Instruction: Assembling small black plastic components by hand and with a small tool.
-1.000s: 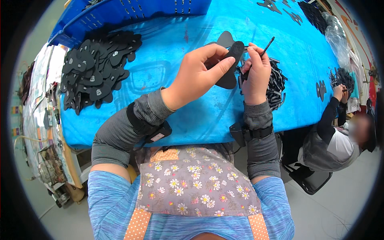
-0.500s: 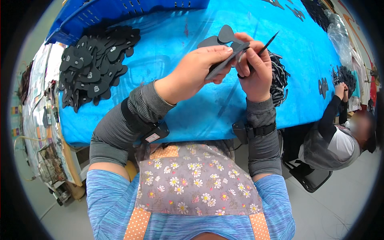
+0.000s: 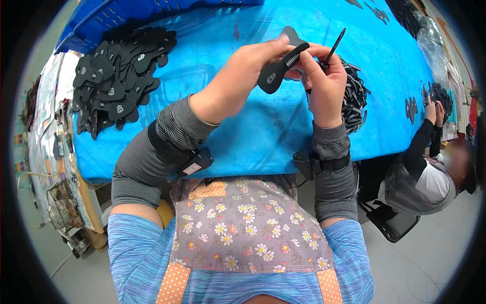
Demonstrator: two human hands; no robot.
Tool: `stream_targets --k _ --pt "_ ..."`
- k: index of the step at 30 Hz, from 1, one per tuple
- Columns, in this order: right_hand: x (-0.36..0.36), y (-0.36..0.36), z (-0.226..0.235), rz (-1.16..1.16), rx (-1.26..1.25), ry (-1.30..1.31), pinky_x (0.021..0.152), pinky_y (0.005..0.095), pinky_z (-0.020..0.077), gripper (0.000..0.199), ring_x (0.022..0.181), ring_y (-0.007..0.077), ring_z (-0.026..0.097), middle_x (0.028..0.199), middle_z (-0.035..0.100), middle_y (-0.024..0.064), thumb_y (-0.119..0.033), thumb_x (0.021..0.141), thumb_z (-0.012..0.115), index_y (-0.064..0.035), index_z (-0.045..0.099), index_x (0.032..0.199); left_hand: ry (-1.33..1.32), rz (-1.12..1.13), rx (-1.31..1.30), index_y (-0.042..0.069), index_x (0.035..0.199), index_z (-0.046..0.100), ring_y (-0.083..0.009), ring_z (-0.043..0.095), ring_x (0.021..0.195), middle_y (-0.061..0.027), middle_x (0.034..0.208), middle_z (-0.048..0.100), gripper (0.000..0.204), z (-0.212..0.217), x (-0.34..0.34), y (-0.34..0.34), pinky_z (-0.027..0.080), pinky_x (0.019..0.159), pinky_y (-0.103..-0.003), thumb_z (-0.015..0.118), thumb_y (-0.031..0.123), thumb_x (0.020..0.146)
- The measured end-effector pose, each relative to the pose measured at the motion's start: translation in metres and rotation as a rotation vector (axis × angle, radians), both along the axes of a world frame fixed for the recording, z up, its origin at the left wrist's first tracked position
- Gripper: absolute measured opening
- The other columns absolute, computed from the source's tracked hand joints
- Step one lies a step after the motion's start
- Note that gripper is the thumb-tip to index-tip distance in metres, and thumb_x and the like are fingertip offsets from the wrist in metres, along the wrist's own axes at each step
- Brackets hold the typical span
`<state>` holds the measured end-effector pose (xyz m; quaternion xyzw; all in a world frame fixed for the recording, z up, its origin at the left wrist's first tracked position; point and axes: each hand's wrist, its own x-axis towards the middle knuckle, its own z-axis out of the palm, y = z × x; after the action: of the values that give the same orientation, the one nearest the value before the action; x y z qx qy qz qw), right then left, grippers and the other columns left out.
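Both of my hands meet over the blue-covered table. My left hand point(image 3: 243, 71), slightly smeared by motion, grips a flat black double-lobed piece point(image 3: 271, 76) with a narrow waist, a pale mark on its lobe and a ribbed light strip on its waist. My right hand point(image 3: 326, 83) is closed round a slim dark pointed tool point(image 3: 336, 46), its tip sticking up and away; the thumb and fingertips touch the piece's upper end. Another dark grey lobe point(image 3: 292, 35) shows behind the fingers; whether it is held or lying is unclear.
At the left lies a heap of similar black pieces point(image 3: 119, 76), in front of a blue plastic crate point(image 3: 121, 23). Right of my right hand is a pile of small black ribbed strips point(image 3: 356, 99). A few pieces point(image 3: 411, 110) lie further right, near a seated co-worker point(image 3: 417, 175).
The black piece has turned so its marked face and ribbed strip now show. My hands have shifted slightly, and the tool in my right hand points more upright.
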<state>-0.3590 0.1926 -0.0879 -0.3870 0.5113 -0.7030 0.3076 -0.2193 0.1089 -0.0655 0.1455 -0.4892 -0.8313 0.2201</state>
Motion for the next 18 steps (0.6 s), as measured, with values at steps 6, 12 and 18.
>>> stream_targets --k 6,12,18 --pt "-0.001 0.0 0.003 0.063 -0.078 -0.048 0.046 0.0152 0.0338 0.012 0.052 0.0007 0.043 0.099 0.058 0.0059 -0.007 0.081 0.062 -0.0021 0.057 0.091 0.031 -0.006 0.101 -0.003 0.117 0.052 -0.0152 0.062 0.087 -0.0098 0.098 0.062 0.036 -0.006 -0.001 0.004 0.049 0.072 -0.023 0.045 0.022 0.093" --pt "-0.009 0.002 0.001 0.105 -0.189 -0.176 0.047 0.0154 0.0362 0.011 0.056 0.0028 0.05 0.113 0.052 0.0106 -0.007 0.082 0.06 -0.0008 0.056 0.09 0.004 0.111 0.139 -0.002 0.116 0.052 -0.0133 0.061 0.084 -0.008 0.097 0.062 0.035 0.003 0.0 0.01 0.049 0.071 -0.023 0.045 0.022 0.093" --pt "0.002 0.0 0.005 0.063 -0.055 0.045 0.058 0.0195 0.0526 0.015 0.072 0.0108 0.063 0.107 0.052 0.008 -0.006 0.08 0.064 0.0015 0.056 0.091 -0.016 0.142 0.057 -0.001 0.116 0.053 -0.0077 0.06 0.079 -0.0052 0.094 0.062 0.033 -0.004 0.001 0.009 0.049 0.067 -0.021 0.048 0.019 0.092"
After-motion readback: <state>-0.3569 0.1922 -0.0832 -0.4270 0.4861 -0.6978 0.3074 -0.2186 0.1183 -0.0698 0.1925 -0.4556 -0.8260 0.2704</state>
